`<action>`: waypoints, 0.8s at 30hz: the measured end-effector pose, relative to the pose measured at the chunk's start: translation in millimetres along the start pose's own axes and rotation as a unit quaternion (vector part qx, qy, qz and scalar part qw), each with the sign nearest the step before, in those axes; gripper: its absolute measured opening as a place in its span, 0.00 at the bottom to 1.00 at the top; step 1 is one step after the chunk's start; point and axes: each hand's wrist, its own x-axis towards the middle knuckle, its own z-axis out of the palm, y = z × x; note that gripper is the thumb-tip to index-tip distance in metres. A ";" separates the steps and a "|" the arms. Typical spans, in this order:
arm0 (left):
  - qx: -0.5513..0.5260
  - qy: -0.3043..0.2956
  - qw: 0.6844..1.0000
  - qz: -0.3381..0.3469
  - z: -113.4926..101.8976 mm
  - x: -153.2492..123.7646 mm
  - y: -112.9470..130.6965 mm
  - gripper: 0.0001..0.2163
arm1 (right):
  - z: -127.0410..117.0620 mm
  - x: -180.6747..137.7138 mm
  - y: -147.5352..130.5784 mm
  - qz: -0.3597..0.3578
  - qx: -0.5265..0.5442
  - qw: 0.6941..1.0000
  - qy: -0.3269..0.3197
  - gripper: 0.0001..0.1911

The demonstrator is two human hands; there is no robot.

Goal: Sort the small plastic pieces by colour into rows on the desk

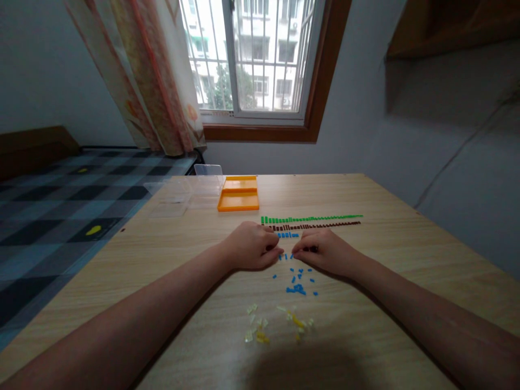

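Observation:
My left hand (252, 247) rests at the left end of a short row of small blue pieces (287, 235), its fingers curled toward the thumb. Facing it at the row's right end is my right hand (327, 250), thumb and fingers drawn together in a pinch. Whatever either hand holds is too small or hidden to name. Loose blue pieces (298, 289) lie scattered and heaped on the table just below the hands. Beyond the blue row run a long line of brown pieces (320, 225) and a long line of green pieces (312, 219).
An open orange case (238, 209) stands at the back left of the wooden table (406, 260). Beside it are clear plastic boxes (168, 208). Pale and yellow pieces (262, 337) lie at the near side. A bed (49, 216) adjoins the table's left.

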 end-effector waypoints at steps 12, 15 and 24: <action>-0.034 0.011 0.999 -0.008 -1.3 1.4 0.6 0.16 | -13.0 -13.0 -17.4 -0.086 0.076 0.992 -0.047 0.08; -0.034 0.011 0.999 -0.013 -1.9 1.2 0.6 0.16 | -14.7 -16.0 -21.5 -0.100 0.070 0.990 -0.074 0.11; 0.029 0.104 0.988 -0.106 2.2 -1.5 -8.9 0.19 | -9.1 -17.8 -29.2 -0.128 0.002 0.984 -0.122 0.11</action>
